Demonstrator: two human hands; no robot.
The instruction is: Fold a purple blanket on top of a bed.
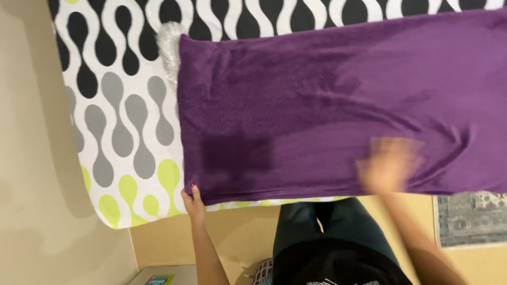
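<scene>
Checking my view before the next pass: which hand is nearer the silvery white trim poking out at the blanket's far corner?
Left. The left hand grips the purple blanket at its near corner, on the trim's side. The blurred right hand lies on the blanket, much farther along.

Right hand (390,164) motion-blurred — fingers indistinct. Purple blanket (338,105) cut off at right edge. Silvery item (170,53) mostly hidden beneath it — kind unclear.

A bedroom in a home. A bed (121,132) with a wavy-patterned sheet in black, grey, lime and white fills the view from 9 to 12 o'clock, a purple fleece blanket (327,105) spread over it. A patterned grey rug (470,219) lies on the floor at 4 o'clock.
</scene>
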